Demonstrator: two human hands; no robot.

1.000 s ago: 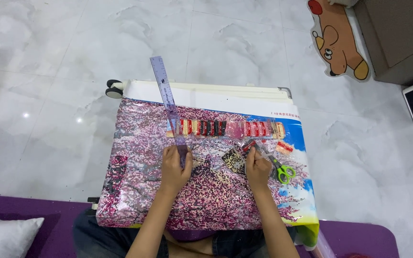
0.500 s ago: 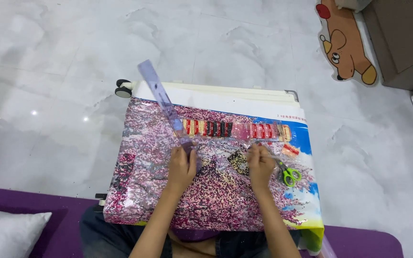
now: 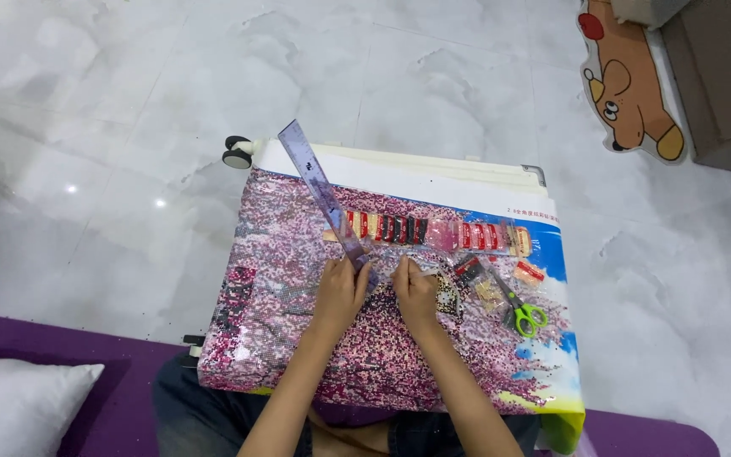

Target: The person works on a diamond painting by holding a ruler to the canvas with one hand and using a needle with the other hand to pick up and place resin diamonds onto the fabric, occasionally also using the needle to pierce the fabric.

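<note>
Left hand [image 3: 342, 292] clamps the purple ruler [image 3: 321, 191] — right hand [image 3: 415, 294], fingers curled, presses the pink canvas [image 3: 281, 279] beside bead packets [image 3: 433, 233].

The diamond painting [image 3: 298, 313] in the middle of the frame is full of tiny dots — pink, white and dark red — with bright blue sky and a yellow-green edge at the lower right. The ruler [image 3: 325, 196] is see-through purple. The row of little bead packets [image 3: 433, 234] is red, black, cream and pink. The scissors [image 3: 521, 311] have lime green handles. The floor [image 3: 129, 101] is white marble with grey swirls. In the upper right of the frame, a bear-shaped mat [image 3: 632, 80] is orange and yellow. The cushion [image 3: 19, 406] at the lower left is white, on purple.
</note>
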